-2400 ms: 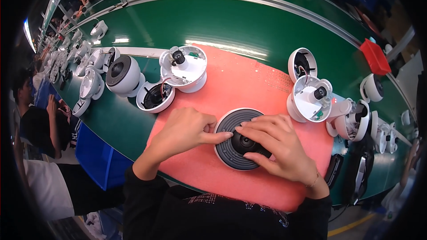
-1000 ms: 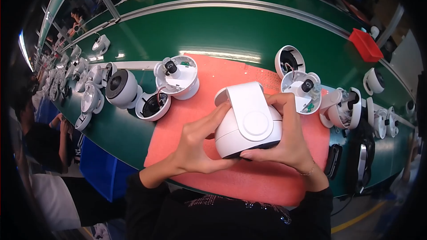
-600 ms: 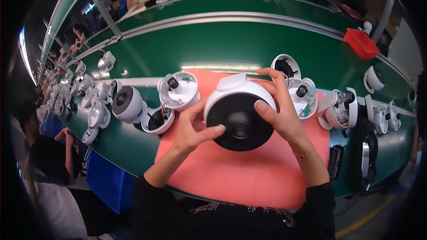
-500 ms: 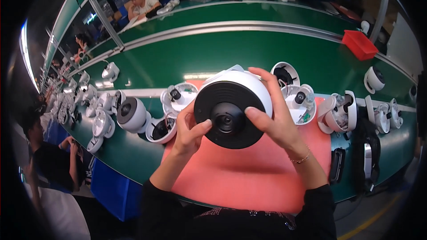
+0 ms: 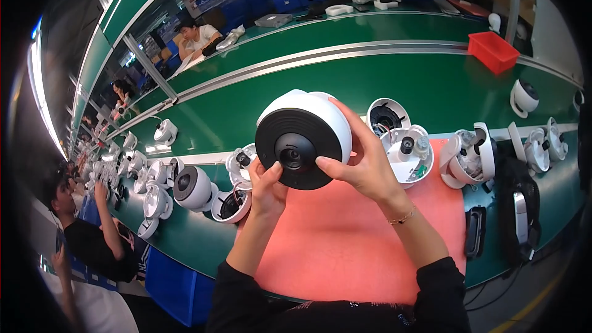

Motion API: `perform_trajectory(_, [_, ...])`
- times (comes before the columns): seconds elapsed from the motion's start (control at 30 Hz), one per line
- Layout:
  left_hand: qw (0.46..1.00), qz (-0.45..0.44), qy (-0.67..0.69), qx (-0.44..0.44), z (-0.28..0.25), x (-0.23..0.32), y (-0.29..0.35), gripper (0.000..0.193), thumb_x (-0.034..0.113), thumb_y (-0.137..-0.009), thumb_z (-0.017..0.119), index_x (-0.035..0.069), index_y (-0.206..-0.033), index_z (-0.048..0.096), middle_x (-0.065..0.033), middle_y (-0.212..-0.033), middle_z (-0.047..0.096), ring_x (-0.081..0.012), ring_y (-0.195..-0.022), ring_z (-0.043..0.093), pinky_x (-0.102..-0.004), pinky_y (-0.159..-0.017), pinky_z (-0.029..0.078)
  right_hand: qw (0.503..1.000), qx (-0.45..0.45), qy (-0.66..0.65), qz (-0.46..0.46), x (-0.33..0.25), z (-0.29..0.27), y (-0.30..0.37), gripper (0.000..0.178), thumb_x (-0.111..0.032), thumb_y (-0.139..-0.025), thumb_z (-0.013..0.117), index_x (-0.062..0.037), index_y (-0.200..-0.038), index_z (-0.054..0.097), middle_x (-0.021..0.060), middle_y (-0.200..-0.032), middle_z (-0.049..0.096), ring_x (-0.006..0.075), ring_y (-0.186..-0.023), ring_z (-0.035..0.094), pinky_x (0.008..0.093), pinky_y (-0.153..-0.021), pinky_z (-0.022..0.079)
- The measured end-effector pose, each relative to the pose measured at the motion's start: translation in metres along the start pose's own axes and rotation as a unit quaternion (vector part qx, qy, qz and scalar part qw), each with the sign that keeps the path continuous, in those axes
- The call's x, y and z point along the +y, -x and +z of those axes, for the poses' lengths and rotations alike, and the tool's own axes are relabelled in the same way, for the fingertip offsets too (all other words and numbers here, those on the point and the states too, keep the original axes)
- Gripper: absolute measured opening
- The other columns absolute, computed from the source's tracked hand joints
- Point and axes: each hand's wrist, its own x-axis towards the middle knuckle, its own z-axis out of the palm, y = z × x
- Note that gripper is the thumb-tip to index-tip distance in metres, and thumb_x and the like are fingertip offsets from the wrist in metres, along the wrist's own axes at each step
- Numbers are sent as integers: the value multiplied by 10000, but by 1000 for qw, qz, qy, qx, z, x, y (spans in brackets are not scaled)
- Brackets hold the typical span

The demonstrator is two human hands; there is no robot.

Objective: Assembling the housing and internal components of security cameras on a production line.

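Observation:
Between my two hands is a large white dome camera (image 5: 330,117) with a round black front and a lens in its centre, held up above the pink mat (image 5: 345,240). My left hand (image 5: 266,188) grips its lower left, the thumb lying against the black front beside the lens. On the other side, my right hand (image 5: 364,163) wraps round the white shell, its thumb pressed on the black front. Just right of the held camera is an opened white housing (image 5: 412,166) with a lens module, and behind it a round white shell with a dark inside (image 5: 388,117).
Several white cameras and parts line the bench at left, among them a camera with black front (image 5: 192,186). At right are another opened camera (image 5: 468,157), a black case (image 5: 475,231) and a red bin (image 5: 493,52). Co-workers sit at left and across the bench.
The held camera has shifted slightly left and up in the picture, both hands with it, and the view has tilted a little. Both thumbs stay on its black front.

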Motion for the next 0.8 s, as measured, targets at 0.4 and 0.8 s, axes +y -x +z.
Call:
perform_trajectory(0.4, [976, -98, 192, -26, 9, -48, -30, 496, 408, -912, 468, 121, -1311, 408, -68, -1316, 456, -245, -1224, 431, -429, -1028, 354, 977, 133, 142, -83, 28, 2, -2, 978, -177, -667, 779, 21, -1404, 167, 210, -1335, 365, 296, -1228, 428, 391, -973, 443])
perform_trajectory(0.8, [995, 33, 91, 28, 24, -60, -45, 502, 455, -902, 459, 113, -1268, 454, -66, -1243, 524, -224, -1141, 513, -411, -968, 423, 994, 98, -42, -31, 27, -14, -8, 923, -150, -648, 801, 22, -1378, 262, 153, -1281, 439, 242, -1200, 455, 360, -969, 442])
